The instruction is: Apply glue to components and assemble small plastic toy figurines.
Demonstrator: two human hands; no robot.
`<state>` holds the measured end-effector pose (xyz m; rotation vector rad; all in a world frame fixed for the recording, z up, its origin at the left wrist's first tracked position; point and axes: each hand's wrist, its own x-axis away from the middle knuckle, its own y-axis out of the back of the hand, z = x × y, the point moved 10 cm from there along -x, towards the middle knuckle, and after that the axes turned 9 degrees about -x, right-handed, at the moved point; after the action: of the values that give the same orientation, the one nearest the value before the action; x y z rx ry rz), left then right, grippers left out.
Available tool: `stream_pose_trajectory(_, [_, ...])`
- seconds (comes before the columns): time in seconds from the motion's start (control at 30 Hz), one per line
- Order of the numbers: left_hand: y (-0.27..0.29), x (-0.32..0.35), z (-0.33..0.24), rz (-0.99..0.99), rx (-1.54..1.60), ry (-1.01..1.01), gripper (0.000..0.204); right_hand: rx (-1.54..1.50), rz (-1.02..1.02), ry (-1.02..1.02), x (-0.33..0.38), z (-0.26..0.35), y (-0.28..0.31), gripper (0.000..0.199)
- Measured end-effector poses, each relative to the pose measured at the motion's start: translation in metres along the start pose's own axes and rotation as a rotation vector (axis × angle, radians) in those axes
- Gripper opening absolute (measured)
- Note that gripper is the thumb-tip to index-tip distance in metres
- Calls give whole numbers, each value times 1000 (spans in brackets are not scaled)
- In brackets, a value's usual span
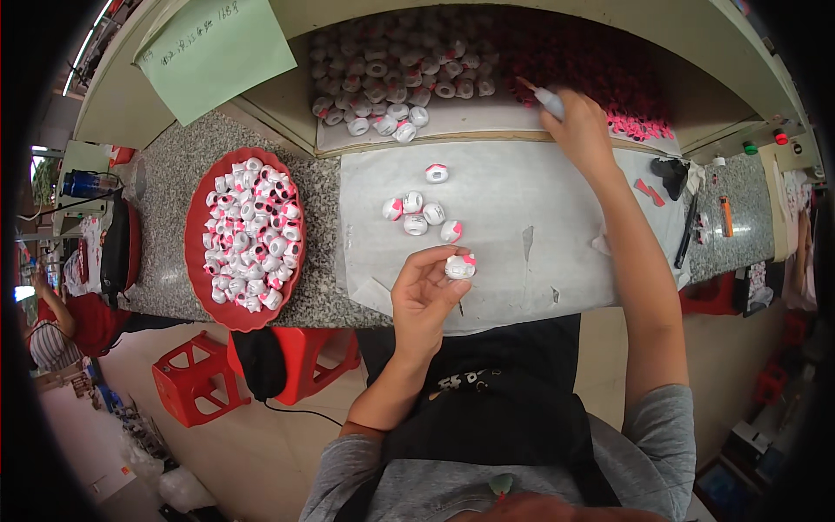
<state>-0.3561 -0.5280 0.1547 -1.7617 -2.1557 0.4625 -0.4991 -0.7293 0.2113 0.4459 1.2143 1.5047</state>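
Note:
My left hand [421,300] is closed, pinching a small white plastic piece with a pink patch [460,266] above the near edge of the white sheet [496,287]. Up at the shelf, my right hand [581,130] grips a pale-handled tool with a thin tip [549,102]; its exact kind cannot be made out. The tip points left, over the edge of a heap of small bright pink parts [635,127]. Between my hands, several similar white and pink pieces [415,224] lie loosely on the sheet, one [437,173] apart from the others.
Left on the speckled counter [161,235] stands a red scalloped tray [193,252] full of white and pink pieces. More white pieces [383,83] heap on the shelf. An orange lighter-like object [726,216] and a black pen-like tool [686,230] lie right. Red stools [200,378] stand below.

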Motion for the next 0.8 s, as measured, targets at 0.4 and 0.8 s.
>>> stream_pose_trajectory(0.4, [-22, 0, 3, 76, -96, -20, 34, -1242, 130, -307, 139, 40, 15, 12])
stream_pose_trajectory(0.8, [-35, 10, -7, 101, -413, -217, 29, -1622, 205, -497, 167, 61, -9, 9])
